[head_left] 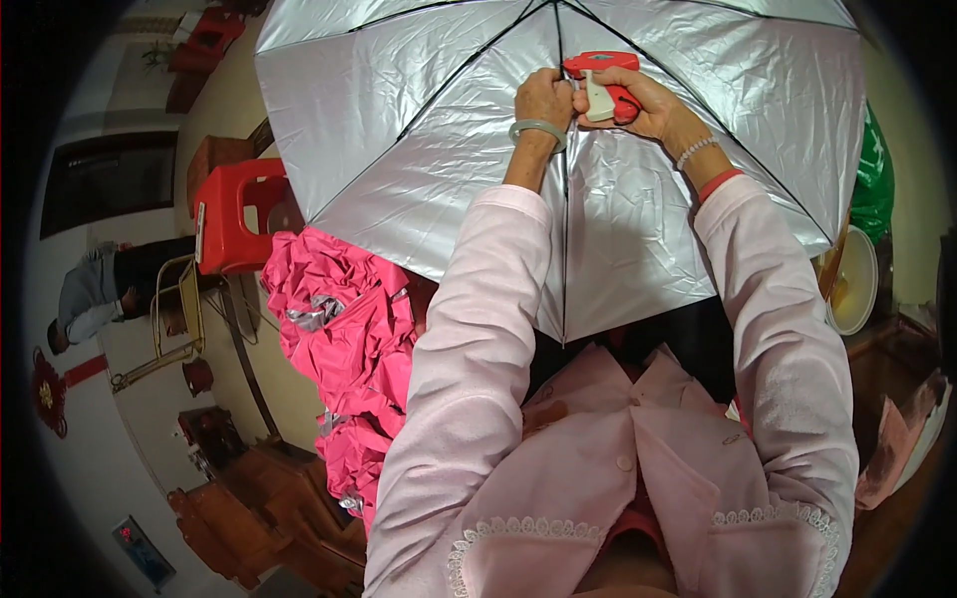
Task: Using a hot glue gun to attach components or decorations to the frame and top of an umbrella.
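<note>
An opened umbrella (638, 224) lies over my lap with its silver inner side and dark ribs facing me. My right hand (653, 108) is wrapped round a red tagging gun (604, 62) with a white trigger. Close beside its front end, my left hand (544, 102) is closed at a dark rib in the middle of the umbrella, fingers pinched together. What those fingers hold is too small to make out. The two hands nearly touch each other.
Bunched pink fabric (344, 314) is heaped at my left, near a red plastic stool (234, 219). Wooden furniture (249, 493) stands further left, and a person (95, 289) is at the far left. On the right are a green plastic bag (873, 179) and a white tub (855, 279).
</note>
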Motion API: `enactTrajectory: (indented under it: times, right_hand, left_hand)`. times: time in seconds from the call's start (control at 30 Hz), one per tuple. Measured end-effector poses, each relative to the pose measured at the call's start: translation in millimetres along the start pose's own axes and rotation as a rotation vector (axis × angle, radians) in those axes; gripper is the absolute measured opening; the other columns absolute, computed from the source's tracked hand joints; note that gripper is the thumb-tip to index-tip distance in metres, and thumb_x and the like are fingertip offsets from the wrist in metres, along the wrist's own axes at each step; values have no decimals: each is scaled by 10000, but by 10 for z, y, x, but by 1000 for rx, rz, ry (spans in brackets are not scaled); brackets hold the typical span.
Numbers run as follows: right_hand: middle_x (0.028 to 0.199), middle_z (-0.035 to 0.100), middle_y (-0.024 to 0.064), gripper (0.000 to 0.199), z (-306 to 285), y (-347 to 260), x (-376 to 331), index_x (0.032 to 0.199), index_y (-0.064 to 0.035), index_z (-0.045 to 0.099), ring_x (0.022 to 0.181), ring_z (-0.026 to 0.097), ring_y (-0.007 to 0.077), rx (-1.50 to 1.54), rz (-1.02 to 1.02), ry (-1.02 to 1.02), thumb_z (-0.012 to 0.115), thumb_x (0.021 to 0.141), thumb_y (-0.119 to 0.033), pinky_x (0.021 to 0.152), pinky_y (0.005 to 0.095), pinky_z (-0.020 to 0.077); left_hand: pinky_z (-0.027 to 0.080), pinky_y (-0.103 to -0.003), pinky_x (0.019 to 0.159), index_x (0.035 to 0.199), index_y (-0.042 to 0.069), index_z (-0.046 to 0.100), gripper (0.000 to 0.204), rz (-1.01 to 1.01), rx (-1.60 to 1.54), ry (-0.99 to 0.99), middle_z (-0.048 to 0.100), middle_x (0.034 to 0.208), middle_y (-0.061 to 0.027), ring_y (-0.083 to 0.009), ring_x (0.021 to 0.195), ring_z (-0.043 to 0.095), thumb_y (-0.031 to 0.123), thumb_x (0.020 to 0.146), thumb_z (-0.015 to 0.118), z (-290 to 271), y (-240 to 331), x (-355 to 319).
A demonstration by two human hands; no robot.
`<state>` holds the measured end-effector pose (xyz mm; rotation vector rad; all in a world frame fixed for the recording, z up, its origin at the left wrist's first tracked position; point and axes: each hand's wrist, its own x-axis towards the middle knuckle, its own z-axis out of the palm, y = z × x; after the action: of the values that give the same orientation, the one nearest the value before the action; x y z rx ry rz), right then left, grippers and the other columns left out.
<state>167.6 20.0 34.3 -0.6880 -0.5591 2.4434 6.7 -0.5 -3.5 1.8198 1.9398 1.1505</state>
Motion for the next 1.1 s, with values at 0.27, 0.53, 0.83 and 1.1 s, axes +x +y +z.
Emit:
enactTrajectory:
  times: [0.27, 0.53, 0.83, 1.1]
  right_hand:
    - [893, 595, 175, 267, -155, -33, 45, 1013, 19, 485, 822, 601, 300, -16, 6, -8, 530, 804, -141, 765, 484, 498]
    - [878, 594, 133, 257, 72, 17, -22, 1020, -2, 500, 776, 603, 243, -138, -29, 104, 540, 811, -145, 706, 404, 526]
    - [861, 591, 102, 259, 101, 3, -13, 1036, 8, 500, 771, 597, 196, -199, -26, 18, 515, 833, -153, 699, 332, 530]
    - [968, 583, 138, 293, -175, -45, -38, 1051, -17, 501, 868, 586, 281, -53, 5, 67, 557, 784, -124, 765, 441, 505]
  left_hand:
    - [449, -414, 735, 771, 26, 637, 239, -101, 7, -86, 613, 816, -173, -349, 787, 580, 192, 696, 484, -29, 161, 31]
    - [440, -400, 764, 787, -7, 601, 221, -246, -87, -99, 580, 873, -214, -353, 853, 552, 173, 683, 525, -101, 178, -35]
    - [451, -397, 744, 761, 6, 620, 195, -241, -97, -69, 595, 832, -224, -360, 809, 574, 146, 702, 497, -158, 230, -66]
    - [458, -381, 751, 792, 10, 593, 420, -211, -77, -213, 588, 849, -192, -341, 827, 563, 269, 481, 706, -12, 222, -2]
